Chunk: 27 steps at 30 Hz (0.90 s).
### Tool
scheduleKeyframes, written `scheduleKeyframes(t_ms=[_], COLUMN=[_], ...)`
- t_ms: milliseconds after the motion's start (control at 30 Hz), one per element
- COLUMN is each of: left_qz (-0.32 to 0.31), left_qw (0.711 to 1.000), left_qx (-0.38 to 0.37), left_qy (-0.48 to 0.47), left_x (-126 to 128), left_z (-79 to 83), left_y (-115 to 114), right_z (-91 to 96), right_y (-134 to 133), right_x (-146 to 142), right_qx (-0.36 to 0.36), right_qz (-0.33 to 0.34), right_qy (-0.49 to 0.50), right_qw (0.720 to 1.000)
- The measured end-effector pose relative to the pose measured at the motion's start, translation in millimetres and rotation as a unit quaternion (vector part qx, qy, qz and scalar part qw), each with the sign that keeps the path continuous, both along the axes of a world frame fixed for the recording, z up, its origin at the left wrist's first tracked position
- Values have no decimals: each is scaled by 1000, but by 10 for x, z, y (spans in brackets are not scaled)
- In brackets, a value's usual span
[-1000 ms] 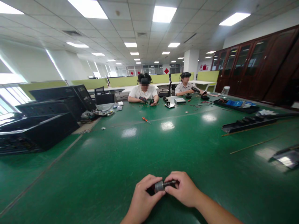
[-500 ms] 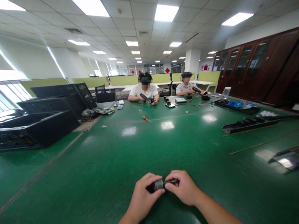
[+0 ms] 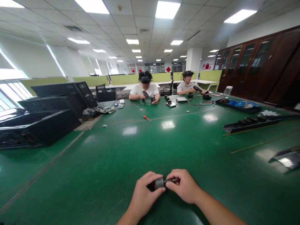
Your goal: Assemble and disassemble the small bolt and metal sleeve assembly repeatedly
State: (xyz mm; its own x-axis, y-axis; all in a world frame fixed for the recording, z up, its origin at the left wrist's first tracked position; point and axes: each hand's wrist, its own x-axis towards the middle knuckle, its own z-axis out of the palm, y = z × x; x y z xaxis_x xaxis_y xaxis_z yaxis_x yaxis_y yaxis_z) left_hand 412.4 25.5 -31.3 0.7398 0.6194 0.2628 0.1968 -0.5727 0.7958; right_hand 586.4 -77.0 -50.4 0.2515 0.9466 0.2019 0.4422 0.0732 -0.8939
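Note:
Close to me, a small grey metal cylinder with a thin dark shaft, much like a small motor, lies level between my hands. My left hand is closed round the cylinder, thumb on the near side and fingers on the far side. With thumb and fingertips, my right hand pinches the shaft where it comes out of the cylinder. The shaft's right end runs under the right palm, partly hidden. Both hands are just over the green tabletop.
An orange screwdriver lies mid-table. Black computer cases stand on the left; a black metal rail and a parts tray lie on the right. Across the table, one person and another person hold power drivers.
My hands keep their grip on the cylinder and shaft, with only a slight shift. Across the table, the left person's driver has tilted the other way.

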Motion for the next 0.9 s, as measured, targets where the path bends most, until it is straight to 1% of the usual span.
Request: scheduleKeyframes(t_ms=[233, 600, 900], left_qz=[-2, -3, 1], left_qw=[1000, 1000, 1000], left_qx=[-2, -10, -20], left_qy=[0, 3, 8], left_x=[-11, -15, -7], left_z=[-25, -10, -1], left_y=[8, 12, 16], right_z=[16, 9, 16], right_y=[-7, 2, 1], right_x=[-8, -12, -23], right_qx=[0, -2, 7], right_qz=[-4, -7, -15], right_qy=[0, 15, -2], right_qw=[1000, 1000, 1000])
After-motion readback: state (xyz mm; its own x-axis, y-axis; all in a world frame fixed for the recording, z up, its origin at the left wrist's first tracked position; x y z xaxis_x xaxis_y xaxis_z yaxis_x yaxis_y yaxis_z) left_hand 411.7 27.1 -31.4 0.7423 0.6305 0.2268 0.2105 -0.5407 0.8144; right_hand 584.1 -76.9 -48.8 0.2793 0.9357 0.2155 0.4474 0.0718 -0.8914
